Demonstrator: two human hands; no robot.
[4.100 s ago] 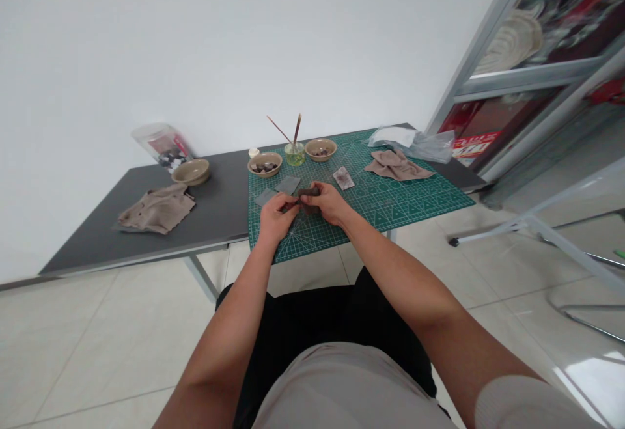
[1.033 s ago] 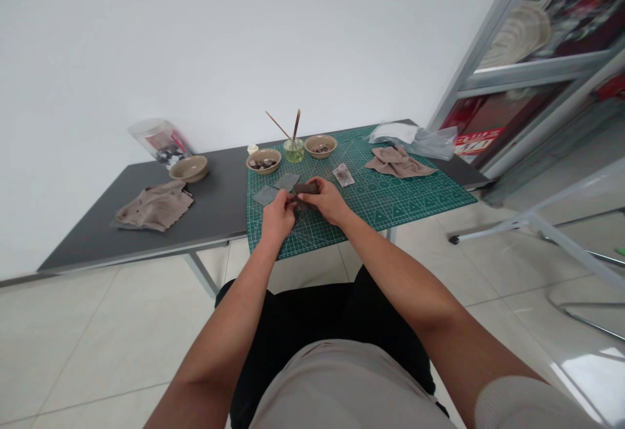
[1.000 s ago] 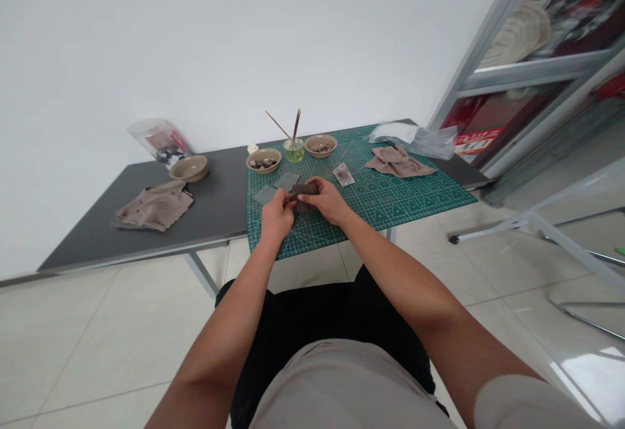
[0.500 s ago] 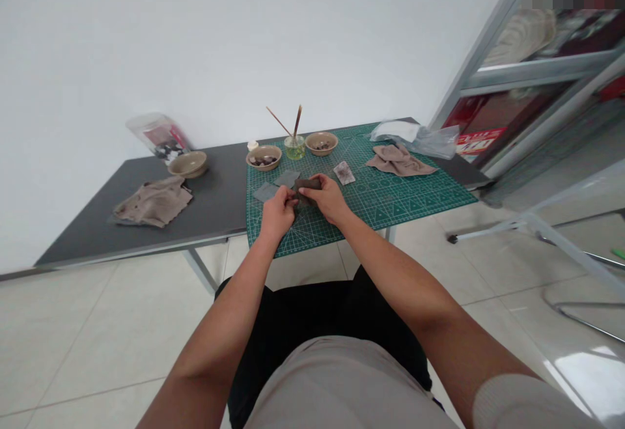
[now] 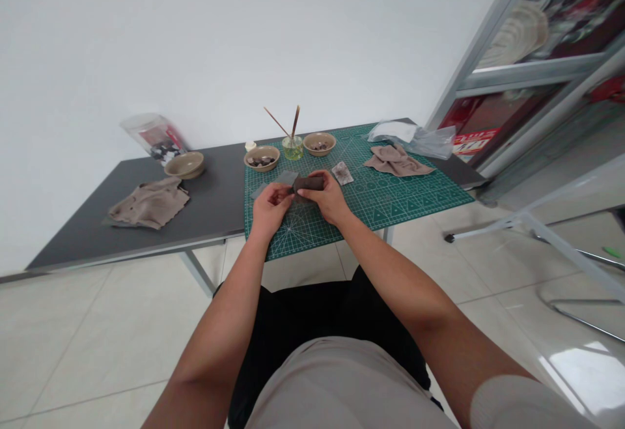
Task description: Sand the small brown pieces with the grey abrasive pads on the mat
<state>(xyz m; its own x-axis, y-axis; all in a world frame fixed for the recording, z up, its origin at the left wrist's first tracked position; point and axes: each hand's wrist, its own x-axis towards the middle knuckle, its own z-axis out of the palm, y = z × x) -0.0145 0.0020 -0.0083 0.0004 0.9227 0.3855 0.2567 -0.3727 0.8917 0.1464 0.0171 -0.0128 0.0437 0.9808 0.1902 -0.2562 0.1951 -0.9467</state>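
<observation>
My right hand [image 5: 328, 198] is closed round a dark brown block [image 5: 308, 183] held just above the green cutting mat [image 5: 390, 198]. My left hand [image 5: 269, 206] is curled beside it, fingertips pinched at the block's left end; what they pinch is too small to make out. A grey square sheet [image 5: 288, 177] lies on the mat just behind my hands, another grey piece partly hidden by my left hand.
Behind the hands stand two tan bowls [image 5: 262, 157] [image 5: 319, 144] of dark pieces, a small glass with brushes [image 5: 293, 145], and a speckled piece [image 5: 342, 172]. Brown cloths [image 5: 396, 161] [image 5: 149, 202], an empty bowl [image 5: 184, 164], a tipped jar [image 5: 152, 136] and a plastic bag [image 5: 415, 137] lie about. A metal rack [image 5: 537, 71] stands right.
My hands stayed together on the block, turning it slightly; my left hand shifted a little leftward and lower. The camera drifted, so the table sits a bit left in view.
</observation>
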